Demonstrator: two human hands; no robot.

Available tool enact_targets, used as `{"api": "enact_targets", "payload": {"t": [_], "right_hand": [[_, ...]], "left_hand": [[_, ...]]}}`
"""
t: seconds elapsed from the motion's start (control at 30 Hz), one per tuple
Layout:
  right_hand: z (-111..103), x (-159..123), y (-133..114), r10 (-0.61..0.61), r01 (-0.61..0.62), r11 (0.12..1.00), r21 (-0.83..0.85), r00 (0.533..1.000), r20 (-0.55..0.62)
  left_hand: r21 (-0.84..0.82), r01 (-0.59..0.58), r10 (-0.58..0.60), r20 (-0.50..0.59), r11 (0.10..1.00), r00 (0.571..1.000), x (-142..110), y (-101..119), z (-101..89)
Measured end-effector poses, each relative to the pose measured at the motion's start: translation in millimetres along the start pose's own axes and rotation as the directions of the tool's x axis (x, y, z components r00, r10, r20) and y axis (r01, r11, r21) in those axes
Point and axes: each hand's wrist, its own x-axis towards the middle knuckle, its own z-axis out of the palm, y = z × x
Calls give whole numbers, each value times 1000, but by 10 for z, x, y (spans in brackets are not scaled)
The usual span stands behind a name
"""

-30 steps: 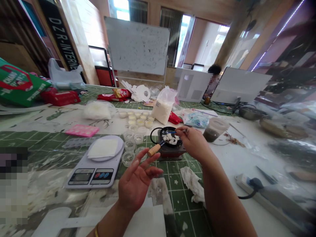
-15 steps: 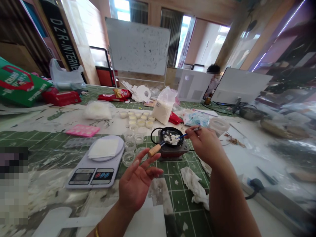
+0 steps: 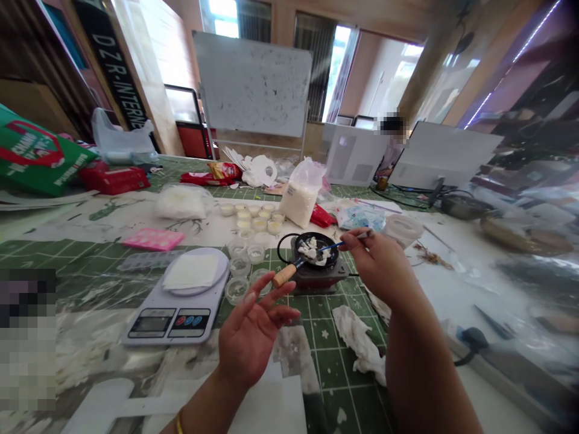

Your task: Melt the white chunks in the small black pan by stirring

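Note:
My right hand [image 3: 377,259] is closed in a pinch on a thin blue stick [image 3: 332,246]. The stick's far end dips into white chunks [image 3: 310,248] in a small black frying pan [image 3: 333,258]; its tip is hard to make out. The pan sits on a small dark hot plate [image 3: 323,279], its wooden handle [image 3: 284,275] pointing toward me. My left hand [image 3: 253,337] is palm up with fingers spread around the handle's end; whether they touch it I cannot tell.
Left of the pan are several clear cups [image 3: 238,266] and a kitchen scale [image 3: 174,301] bearing white sheets. Filled cups [image 3: 259,224] and a bag of white granules [image 3: 301,196] stand behind. Crumpled tissue [image 3: 359,340] and a power strip [image 3: 497,374] lie rightward. A person [image 3: 391,144] is beyond.
The stick's tip has moved left and toward me in the pan, and the white chunks have shifted. My left hand has stayed nearly still.

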Motion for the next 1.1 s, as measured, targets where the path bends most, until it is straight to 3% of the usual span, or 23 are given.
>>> {"api": "enact_targets", "payload": {"t": [0.2, 0.33, 0.5, 0.63, 0.77, 0.9, 1.1], "right_hand": [[34, 16, 10, 19, -20, 1000, 1, 998, 62], [51, 7, -8, 4, -2, 999, 44, 999, -44], [71, 6, -9, -5, 2, 999, 40, 999, 53], [48, 8, -5, 23, -23, 1000, -2, 1000, 3], [14, 5, -4, 24, -21, 999, -36, 997, 77], [-27, -1, 19, 52, -53, 998, -29, 999, -15], [-39, 5, 37, 61, -59, 998, -26, 997, 52]], "left_hand": [[0, -1, 1, -2, 1000, 1000, 4, 3, 5], [9, -2, 2, -2, 1000, 1000, -2, 5, 5], [11, -5, 5, 2, 1000, 1000, 0, 4, -2], [10, -2, 2, 1, 1000, 1000, 1, 2, 3], [7, -4, 4, 6, 1000, 1000, -10, 4, 3], [11, -3, 3, -1, 1000, 1000, -13, 9, -1], [18, -6, 6, 4, 1000, 1000, -1, 8, -12]]}}
